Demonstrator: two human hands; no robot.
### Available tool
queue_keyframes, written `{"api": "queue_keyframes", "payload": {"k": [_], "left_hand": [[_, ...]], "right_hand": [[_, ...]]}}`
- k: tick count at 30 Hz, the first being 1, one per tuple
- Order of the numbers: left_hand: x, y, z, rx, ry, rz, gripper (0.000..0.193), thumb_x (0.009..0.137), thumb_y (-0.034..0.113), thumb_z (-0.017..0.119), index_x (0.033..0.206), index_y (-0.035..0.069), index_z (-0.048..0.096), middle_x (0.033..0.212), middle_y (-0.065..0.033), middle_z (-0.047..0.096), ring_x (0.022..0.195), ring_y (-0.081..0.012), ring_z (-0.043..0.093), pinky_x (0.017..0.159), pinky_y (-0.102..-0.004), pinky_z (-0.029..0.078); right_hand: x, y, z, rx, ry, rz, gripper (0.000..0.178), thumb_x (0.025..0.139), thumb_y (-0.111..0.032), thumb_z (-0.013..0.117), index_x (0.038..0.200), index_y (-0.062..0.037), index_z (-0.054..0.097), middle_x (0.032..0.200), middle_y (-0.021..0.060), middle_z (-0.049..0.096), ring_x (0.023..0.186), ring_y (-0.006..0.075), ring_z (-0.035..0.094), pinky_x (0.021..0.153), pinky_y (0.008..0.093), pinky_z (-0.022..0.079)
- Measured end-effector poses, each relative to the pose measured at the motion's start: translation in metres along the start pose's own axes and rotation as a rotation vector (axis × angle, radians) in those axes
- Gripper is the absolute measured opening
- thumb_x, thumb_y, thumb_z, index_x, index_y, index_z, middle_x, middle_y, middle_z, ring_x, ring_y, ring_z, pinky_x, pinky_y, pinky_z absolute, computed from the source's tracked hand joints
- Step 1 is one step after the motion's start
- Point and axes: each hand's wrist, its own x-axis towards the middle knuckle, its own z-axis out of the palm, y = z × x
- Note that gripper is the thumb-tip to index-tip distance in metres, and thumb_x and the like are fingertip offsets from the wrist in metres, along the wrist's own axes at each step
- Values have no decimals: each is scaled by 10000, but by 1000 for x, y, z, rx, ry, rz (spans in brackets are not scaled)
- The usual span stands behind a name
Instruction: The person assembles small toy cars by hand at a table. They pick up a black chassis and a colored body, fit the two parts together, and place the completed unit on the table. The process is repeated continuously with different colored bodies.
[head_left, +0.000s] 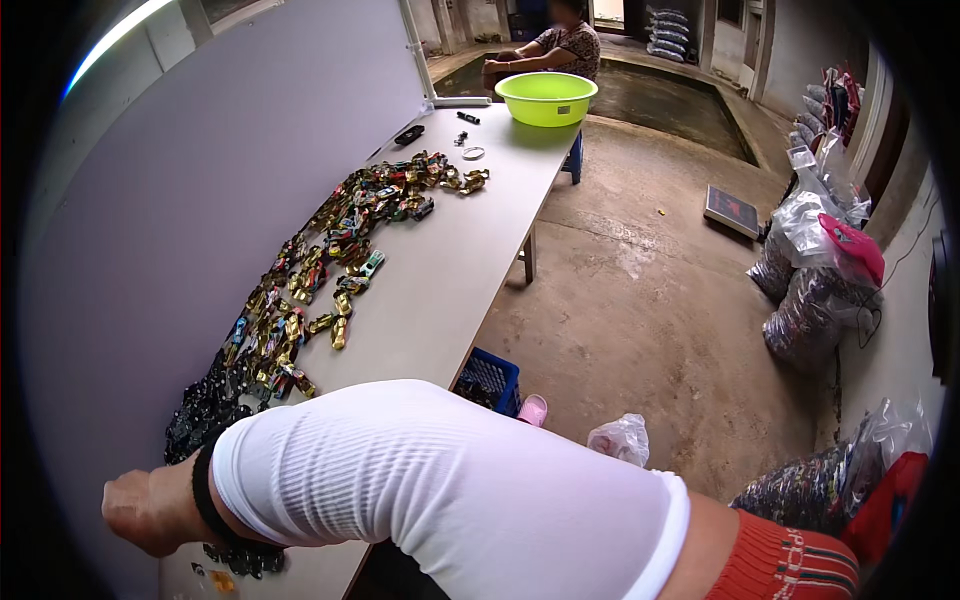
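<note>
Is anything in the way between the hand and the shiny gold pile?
Yes, black pieces do: they lie at the near end of the gold pile, between it and the right hand. They lie flat along the table, so the hand could probably reach over them. Nothing else visible blocks it.

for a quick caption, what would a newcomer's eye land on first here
Probably the white sleeve across the foreground, with the right hand at lower left. Next, the lime basin on the far end of the table and the toy cars heaped along its left side.
</note>
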Motion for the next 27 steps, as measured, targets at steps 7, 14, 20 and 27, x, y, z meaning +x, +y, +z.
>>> {"api": "queue_keyframes", "payload": {"k": [7, 14, 20, 27], "left_hand": [[10, -39, 15, -153, 154, 99, 197, 819, 81, 617, 965, -51, 600, 928, -91, 616, 825, -159, 571, 781, -276, 472], [-3, -34, 22, -404, 176, -82, 217, 828, 83, 613, 1004, -42, 590, 924, -73, 610, 802, -123, 567, 716, -238, 473], [-93, 119, -33, -607, -18, 349, 298, 816, 91, 636, 1060, -60, 553, 976, -103, 602, 831, -142, 570, 729, -248, 454], [-169, 262, -125, -562, 9, 1366, 480, 858, 345, 538, 1098, -70, 508, 921, -157, 519, 844, -320, 505, 754, -405, 423]], "right_hand": [[5, 31, -20, -387, -61, 40, 193, 811, -158, 509, 893, -101, 674, 893, 83, 657, 846, 219, 633, 754, 316, 519], [-160, 67, -31, 258, 69, 145, 158, 836, 6, 459, 915, 59, 585, 713, 101, 611, 574, 122, 573, 530, 254, 495], [-220, 33, -52, 560, 209, 313, 262, 851, -213, 584, 953, 14, 503, 608, -41, 403, 466, 11, 318, 412, 172, 232], [-229, -14, -70, 633, 132, -141, 317, 736, -219, 746, 809, -12, 518, 607, 1, 463, 418, 67, 389, 368, 201, 285]]}}
